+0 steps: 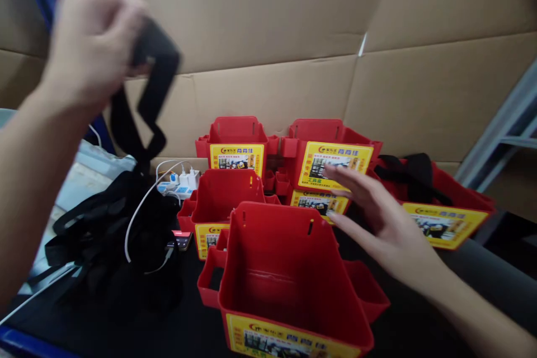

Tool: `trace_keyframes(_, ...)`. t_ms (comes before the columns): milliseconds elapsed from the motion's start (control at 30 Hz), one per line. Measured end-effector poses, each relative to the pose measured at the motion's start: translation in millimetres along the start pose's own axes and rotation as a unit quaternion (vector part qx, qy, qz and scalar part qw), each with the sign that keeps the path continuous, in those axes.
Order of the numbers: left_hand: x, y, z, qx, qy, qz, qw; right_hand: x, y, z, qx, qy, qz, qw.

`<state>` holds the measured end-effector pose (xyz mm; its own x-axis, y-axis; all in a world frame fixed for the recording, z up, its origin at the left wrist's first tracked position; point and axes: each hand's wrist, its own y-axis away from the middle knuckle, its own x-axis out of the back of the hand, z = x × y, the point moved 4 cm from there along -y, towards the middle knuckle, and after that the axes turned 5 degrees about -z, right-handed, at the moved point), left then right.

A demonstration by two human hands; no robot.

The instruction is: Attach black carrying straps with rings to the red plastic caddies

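My left hand [90,45] is raised at the upper left, fingers closed on a black strap [153,84] that hangs down toward a heap of black straps [104,235]. My right hand [377,218] is open, fingers stretched out, hovering over the right side of the nearest red plastic bin [289,279]. That bin stands empty with a yellow label on its front. Several more red bins [237,148] with yellow labels stand behind it. Another red bin [444,207] at the right holds a black strap.
A white power strip with plugs and white cables [180,182] lies behind the strap heap, with a small phone-like device [181,240] beside it. Large cardboard sheets [293,39] form the back wall. A grey metal frame [503,128] stands at the right.
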<state>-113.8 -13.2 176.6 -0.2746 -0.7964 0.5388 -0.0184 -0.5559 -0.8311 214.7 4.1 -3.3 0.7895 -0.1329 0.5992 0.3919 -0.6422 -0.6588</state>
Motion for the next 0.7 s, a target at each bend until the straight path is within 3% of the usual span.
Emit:
trace_keyframes(33, -8.9, 0, 35, -0.075, 0.048, -0.012, 0.996, 1, -19, -14, 0.004, -0.012, 0.002, 1.0)
trace_keyframes(100, -39.7, 10, 94, -0.179, 0.115, -0.183, 0.96, -1, -55, -38, 0.014, -0.026, -0.003, 1.0)
trace_keyframes(133, -51.2, 18, 117, -0.224, 0.132, -0.226, 0.939, -3, -72, -46, 0.023, -0.023, -0.002, 0.999)
trace_keyframes(167, -60.8, 26, 132, -0.25, 0.15, -0.25, 0.923, -6, -85, -51, 0.03, -0.017, -0.007, 0.999)
trace_keyframes(233, -74.1, 38, 137, -0.234, 0.157, -0.236, 0.93, -12, -104, -50, 0.011, -0.04, -0.028, 0.999)
trace_keyframes(300, -83.7, 46, 116, -0.172, 0.134, -0.194, 0.956, -13, -110, -43, -0.013, -0.123, -0.02, 0.992)
trace_keyframes(367, -95.1, 52, 82, -0.113, 0.093, -0.198, 0.969, -6, -109, -40, -0.009, -0.221, 0.025, 0.975)
trace_keyframes(433, -111.5, 59, 43, -0.075, 0.055, -0.301, 0.949, 7, -105, -41, 0.008, -0.277, 0.086, 0.957)
trace_keyframes(500, -123.4, 66, 5, -0.03, 0.034, -0.412, 0.91, 23, -101, -43, 0.008, -0.292, 0.143, 0.946)
trace_keyframes(533, -124.0, 67, -13, -0.012, 0.024, -0.427, 0.904, 33, -99, -41, -0.001, -0.3, 0.176, 0.938)
trace_keyframes(600, -116.7, 66, -47, 0.032, -0.01, -0.404, 0.914, 53, -94, -29, -0.032, -0.327, 0.246, 0.912)
trace_keyframes(700, -93.5, 63, -86, 0.082, -0.059, -0.337, 0.936, 85, -81, 8, -0.078, -0.335, 0.324, 0.881)
